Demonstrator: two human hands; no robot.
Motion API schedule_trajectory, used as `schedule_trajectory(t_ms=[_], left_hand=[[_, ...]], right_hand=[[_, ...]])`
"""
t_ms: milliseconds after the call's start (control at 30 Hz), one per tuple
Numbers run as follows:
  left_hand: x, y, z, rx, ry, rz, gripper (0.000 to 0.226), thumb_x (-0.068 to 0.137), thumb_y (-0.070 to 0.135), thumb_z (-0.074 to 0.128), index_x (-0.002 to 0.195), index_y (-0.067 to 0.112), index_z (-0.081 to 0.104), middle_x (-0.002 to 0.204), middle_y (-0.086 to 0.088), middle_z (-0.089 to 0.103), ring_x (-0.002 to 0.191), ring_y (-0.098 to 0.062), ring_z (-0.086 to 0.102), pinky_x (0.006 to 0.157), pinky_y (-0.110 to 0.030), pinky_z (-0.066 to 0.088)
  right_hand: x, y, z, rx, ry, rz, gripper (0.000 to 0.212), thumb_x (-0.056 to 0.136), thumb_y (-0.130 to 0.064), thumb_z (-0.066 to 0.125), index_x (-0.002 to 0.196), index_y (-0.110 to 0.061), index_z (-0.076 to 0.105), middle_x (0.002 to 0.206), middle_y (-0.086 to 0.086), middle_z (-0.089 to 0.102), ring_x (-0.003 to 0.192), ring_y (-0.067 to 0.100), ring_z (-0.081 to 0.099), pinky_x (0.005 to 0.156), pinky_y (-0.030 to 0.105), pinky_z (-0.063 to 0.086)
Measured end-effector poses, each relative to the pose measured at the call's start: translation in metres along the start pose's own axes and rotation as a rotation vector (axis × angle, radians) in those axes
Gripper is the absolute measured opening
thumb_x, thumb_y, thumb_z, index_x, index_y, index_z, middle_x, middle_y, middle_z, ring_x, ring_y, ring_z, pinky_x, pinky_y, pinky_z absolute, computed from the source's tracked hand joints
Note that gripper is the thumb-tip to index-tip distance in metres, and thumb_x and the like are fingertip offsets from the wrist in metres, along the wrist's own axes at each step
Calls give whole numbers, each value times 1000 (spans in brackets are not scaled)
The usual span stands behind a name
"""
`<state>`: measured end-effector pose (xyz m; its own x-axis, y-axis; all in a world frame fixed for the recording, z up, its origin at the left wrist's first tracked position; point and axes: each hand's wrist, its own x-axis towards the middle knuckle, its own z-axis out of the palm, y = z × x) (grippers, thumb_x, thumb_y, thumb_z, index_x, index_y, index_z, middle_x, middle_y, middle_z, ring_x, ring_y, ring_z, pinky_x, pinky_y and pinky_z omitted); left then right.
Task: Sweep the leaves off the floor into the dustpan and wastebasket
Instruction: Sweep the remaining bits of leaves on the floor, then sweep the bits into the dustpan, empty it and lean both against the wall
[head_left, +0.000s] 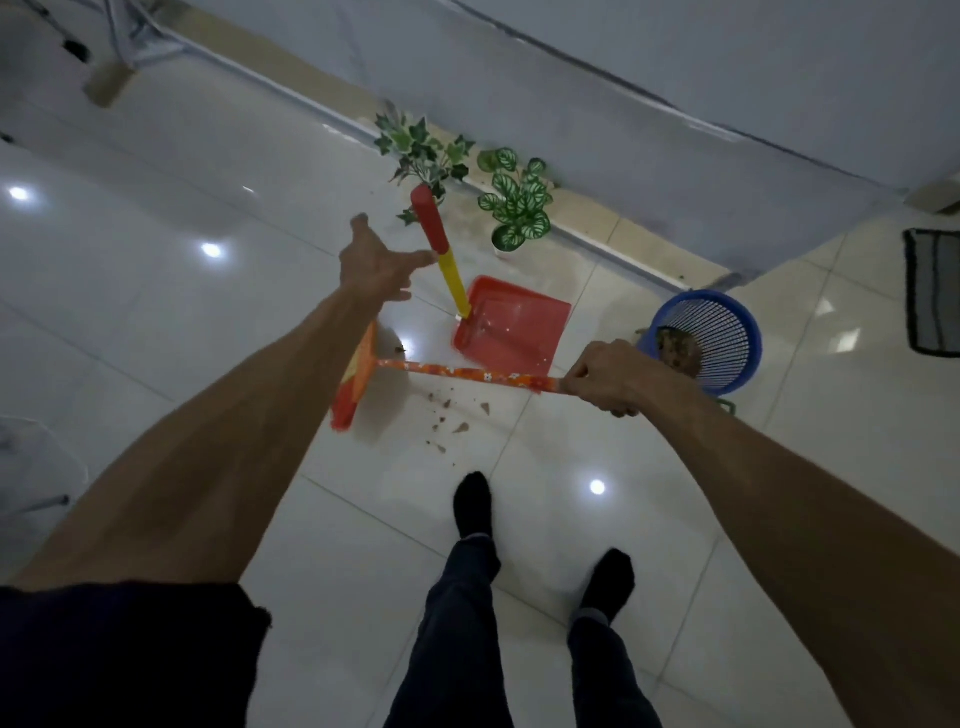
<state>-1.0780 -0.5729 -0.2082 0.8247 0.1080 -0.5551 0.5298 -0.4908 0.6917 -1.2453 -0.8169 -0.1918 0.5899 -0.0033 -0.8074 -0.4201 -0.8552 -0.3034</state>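
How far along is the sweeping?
Partly done: the blue wastebasket already holds brown debris. The right hand grips the broom; the left hand, fingers spread, reaches toward the dustpan handle. Still left: leaf bits scattered on the floor and the dustpan looks nearly empty.

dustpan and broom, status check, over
Left hand open beside dustpan handle. Right hand grips broom. Leaf bits on floor.
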Motion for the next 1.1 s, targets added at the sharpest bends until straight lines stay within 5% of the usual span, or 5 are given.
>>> schedule_trajectory(t_ms=[233, 533, 667, 900, 1100], left_hand=[[62, -2, 13, -50, -267, 52, 106, 57, 24, 96, 150, 25, 44, 114, -8, 66, 71, -18, 60, 64, -27, 60], [103, 8, 30, -101, -83, 131, 44, 79, 24, 83, 119, 12, 68, 110, -18, 71, 72, -18, 66, 67, -30, 61], [103, 9, 26, -24, -56, 174, 39, 75, 22, 86, 110, 8, 75, 100, -15, 72, 77, -18, 65, 81, -33, 61], [58, 1, 6, 75, 32, 404, 26, 87, 11, 75, 112, 4, 73, 87, -5, 68, 65, 2, 58, 63, -3, 46], [4, -4, -45, 136, 255, 548, 21, 88, 21, 71, 106, 11, 74, 94, 6, 71, 78, 10, 64, 87, -20, 55]], right_hand=[[44, -23, 16, -80, -49, 123, 35, 100, -43, 51, 115, -12, 60, 74, 5, 53, 54, 17, 54, 44, 24, 42], [58, -25, 6, 65, -154, 223, 35, 98, -43, 55, 106, -10, 63, 71, 7, 58, 49, 15, 49, 43, 20, 40], [64, -31, -1, 157, -149, 254, 35, 98, -39, 59, 108, -6, 64, 79, 13, 72, 53, 16, 61, 47, 21, 48], [58, -57, -17, 164, -89, 236, 51, 97, -59, 52, 79, -11, 55, 72, 6, 59, 49, 14, 50, 36, 15, 38], [48, -64, -2, -127, -52, 153, 38, 97, -46, 56, 81, -11, 57, 73, 4, 60, 54, 16, 56, 59, 27, 48]])
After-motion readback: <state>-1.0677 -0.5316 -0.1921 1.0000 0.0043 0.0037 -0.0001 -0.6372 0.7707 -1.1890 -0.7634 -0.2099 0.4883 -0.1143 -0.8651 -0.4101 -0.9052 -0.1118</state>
